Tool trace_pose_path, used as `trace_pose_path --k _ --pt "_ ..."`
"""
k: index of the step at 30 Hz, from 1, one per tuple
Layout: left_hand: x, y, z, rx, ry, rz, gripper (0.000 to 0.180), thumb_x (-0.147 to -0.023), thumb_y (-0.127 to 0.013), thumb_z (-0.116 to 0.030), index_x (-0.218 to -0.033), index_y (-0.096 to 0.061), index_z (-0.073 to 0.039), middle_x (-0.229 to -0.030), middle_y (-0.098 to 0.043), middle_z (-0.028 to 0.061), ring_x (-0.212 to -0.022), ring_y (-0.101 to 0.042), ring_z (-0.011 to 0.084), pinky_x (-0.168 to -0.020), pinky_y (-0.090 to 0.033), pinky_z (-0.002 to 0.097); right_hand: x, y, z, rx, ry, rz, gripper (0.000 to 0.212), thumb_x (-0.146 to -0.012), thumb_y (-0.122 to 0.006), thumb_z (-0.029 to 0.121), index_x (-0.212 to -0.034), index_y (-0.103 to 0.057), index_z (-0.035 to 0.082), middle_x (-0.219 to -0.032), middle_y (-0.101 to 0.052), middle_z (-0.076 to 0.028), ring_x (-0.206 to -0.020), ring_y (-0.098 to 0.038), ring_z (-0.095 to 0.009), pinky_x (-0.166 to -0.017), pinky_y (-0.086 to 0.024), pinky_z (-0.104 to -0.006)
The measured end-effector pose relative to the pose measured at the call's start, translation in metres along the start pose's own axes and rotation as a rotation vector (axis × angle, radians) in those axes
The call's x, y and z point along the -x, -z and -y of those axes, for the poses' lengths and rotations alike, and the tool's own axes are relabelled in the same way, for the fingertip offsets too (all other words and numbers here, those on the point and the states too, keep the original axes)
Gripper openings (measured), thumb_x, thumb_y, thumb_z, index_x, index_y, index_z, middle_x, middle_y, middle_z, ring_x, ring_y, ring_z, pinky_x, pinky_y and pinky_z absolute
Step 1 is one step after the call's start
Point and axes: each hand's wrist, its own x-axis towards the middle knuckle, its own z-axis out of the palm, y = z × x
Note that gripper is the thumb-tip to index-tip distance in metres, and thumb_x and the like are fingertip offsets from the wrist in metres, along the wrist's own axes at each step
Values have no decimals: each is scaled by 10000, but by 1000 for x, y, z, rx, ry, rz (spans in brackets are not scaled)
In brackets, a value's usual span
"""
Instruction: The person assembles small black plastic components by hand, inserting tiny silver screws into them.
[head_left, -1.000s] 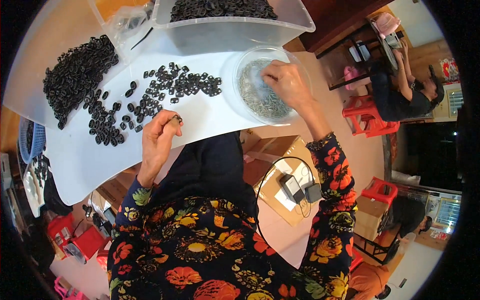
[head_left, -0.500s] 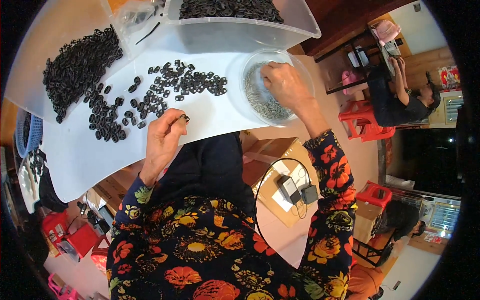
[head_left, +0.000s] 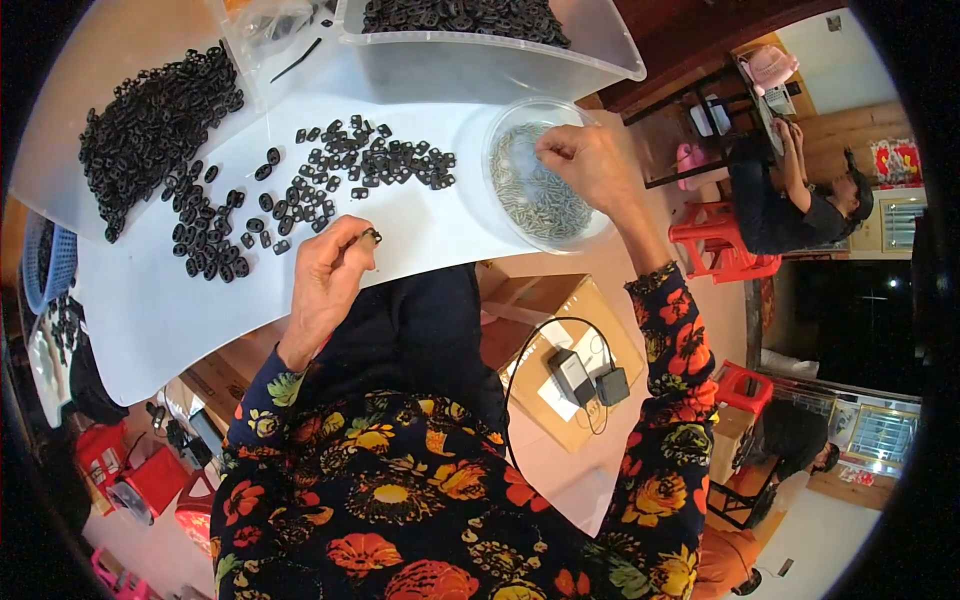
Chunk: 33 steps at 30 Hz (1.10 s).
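Near the table's front edge, my left hand (head_left: 330, 268) pinches a small black plastic piece (head_left: 372, 236) between thumb and forefinger. My right hand (head_left: 592, 168) hovers over the right side of a round clear tub (head_left: 487, 165) with small silvery metal pins or screws (head_left: 540, 205) in it. Its thumb and forefinger are pressed together; whatever they may hold is too small to make out. Loose black two-holed pieces (head_left: 375, 160) lie spread on the white table between the hands and beyond. Rounder black pieces (head_left: 208, 235) lie left of them.
A tilted translucent bin (head_left: 60, 110) at the left spills a heap of black pieces (head_left: 155, 130). Another translucent bin (head_left: 490, 70) stands at the back, black pieces inside. Below the table's edge (head_left: 240, 345) is a cardboard box (head_left: 570, 400) with black adapters. Other people sit farther right.
My right hand has drawn back to the right and up from the metal pieces in the tub, fingertips still together. My left hand keeps its place with the black piece.
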Motion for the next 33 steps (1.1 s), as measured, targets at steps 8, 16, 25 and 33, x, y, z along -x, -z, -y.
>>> trace_pose_path --k 8,16,25,33 --pt "1 1 -5 -19 40 36 113 -884 -484 -52 -866 -569 19 -767 -562 23 -658 -523 73 -610 -409 220 -3 -12 12 48 136 58 61 -726 -619 51 -760 -649 10 -733 -627 -178 -675 -616 -338 -639 -490 -394" --pt "0 1 -2 -23 40 32 112 -879 -482 -50 -878 -568 22 -763 -562 23 -660 -519 73 -613 -406 219 -3 -18 16 130 94 98 40 -723 -604 35 -736 -617 0 -731 -615 -173 -677 -599 -340 -639 -478 -404" --pt "1 4 0 2 9 -13 99 -843 -510 -49 -877 -579 14 -676 -542 12 -612 -473 59 -556 -365 211 -6 -33 28 329 204 27 26 -683 -580 -9 -705 -568 -16 -715 -600 -186 -659 -595 -340 -622 -478 -389" --pt "-2 10 7 168 52 -11 146 -866 -475 -71 -903 -597 2 -724 -590 30 -643 -512 67 -558 -370 209 -1 -22 78 -248 -50 -94 175 -729 -628 4 -899 -662 24 -646 -626 -42 -605 -576 -71 -596 -486 -244"
